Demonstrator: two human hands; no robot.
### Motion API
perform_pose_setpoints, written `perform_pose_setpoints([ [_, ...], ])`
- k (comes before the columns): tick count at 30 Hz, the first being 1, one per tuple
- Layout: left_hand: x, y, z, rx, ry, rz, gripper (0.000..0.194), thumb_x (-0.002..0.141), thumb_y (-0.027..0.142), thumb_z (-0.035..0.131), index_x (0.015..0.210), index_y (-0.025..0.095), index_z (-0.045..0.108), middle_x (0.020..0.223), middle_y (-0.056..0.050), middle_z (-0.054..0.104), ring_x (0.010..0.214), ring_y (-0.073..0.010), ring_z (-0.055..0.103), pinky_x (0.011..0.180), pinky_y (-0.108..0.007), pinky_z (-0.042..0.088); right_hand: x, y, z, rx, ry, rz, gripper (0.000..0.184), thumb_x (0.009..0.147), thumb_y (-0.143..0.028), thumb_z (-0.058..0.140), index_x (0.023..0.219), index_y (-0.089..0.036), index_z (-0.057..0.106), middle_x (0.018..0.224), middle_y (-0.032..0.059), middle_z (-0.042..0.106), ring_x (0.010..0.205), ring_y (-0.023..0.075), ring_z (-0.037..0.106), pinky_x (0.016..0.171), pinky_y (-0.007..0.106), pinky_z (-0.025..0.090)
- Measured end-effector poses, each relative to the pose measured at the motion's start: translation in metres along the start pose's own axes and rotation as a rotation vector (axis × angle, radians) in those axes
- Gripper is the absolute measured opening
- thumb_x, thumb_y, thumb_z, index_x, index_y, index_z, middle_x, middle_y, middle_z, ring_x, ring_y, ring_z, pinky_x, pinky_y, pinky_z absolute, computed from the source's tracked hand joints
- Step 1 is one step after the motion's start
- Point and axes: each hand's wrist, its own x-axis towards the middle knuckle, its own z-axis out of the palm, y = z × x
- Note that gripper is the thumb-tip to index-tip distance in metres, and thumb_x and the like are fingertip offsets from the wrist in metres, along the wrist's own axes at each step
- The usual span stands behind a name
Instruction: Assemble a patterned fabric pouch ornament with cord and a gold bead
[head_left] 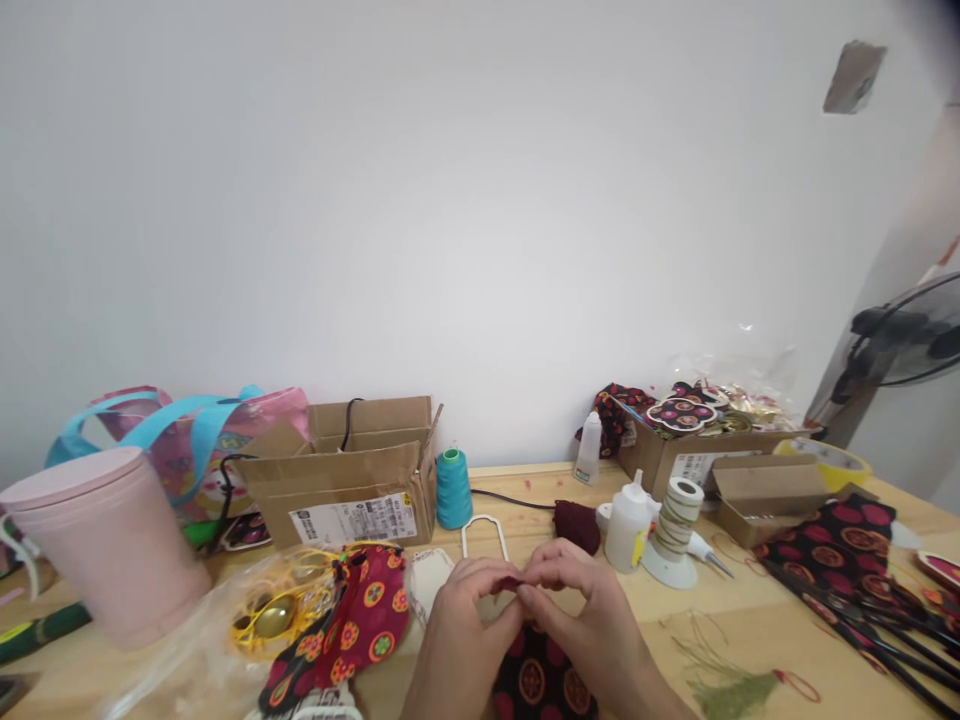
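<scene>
Close together at the lower middle, my left hand (474, 625) and my right hand (583, 612) pinch the edge of a small dark red fabric piece (512, 582) between thumbs and fingertips. Beneath them lies or hangs black patterned fabric (538, 680) with red and orange round motifs. Whether the two are one piece I cannot tell, since my hands cover the join. Just beyond my fingers stand a white frame-shaped outline (484, 524) and a dark maroon bundle of yarn (577, 526). To the left rests a red and black patterned fabric pouch (373, 610).
Behind are an open cardboard box (341, 495), a turquoise thread cone (453, 490) and a white squeeze bottle (628, 525). A pink lidded bin (109, 550) stands left. On the right are a ribbon spool (676, 520), a filled box (660, 460) and a green tassel (735, 695).
</scene>
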Motion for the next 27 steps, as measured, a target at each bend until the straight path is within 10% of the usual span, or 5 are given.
perform_pose_setpoints([
  [7, -0.002, 0.003, 0.005, -0.022, -0.004, -0.074, 0.010, 0.064, 0.020, 0.056, 0.066, 0.019, 0.066, 0.073, -0.003, 0.067, 0.068, -0.0174, 0.058, 0.064, -0.027, 0.045, 0.005, 0.006, 0.001, 0.447, 0.000, 0.365, 0.018, 0.062, -0.032, 0.062, 0.060, -0.015, 0.057, 0.052, -0.0027, 0.052, 0.045, 0.0090, 0.044, 0.042, 0.020, 0.035],
  [27, 0.000, -0.008, 0.013, -0.527, 0.065, -0.322, 0.008, 0.054, 0.017, 0.066, 0.059, 0.016, 0.059, 0.054, 0.001, 0.065, 0.053, -0.0121, 0.058, 0.050, -0.018, 0.045, 0.006, 0.004, -0.002, 0.924, 0.065, 0.542, 0.018, 0.058, -0.028, 0.070, 0.063, -0.014, 0.060, 0.050, -0.0050, 0.051, 0.044, 0.0039, 0.039, 0.045, 0.015, 0.031],
])
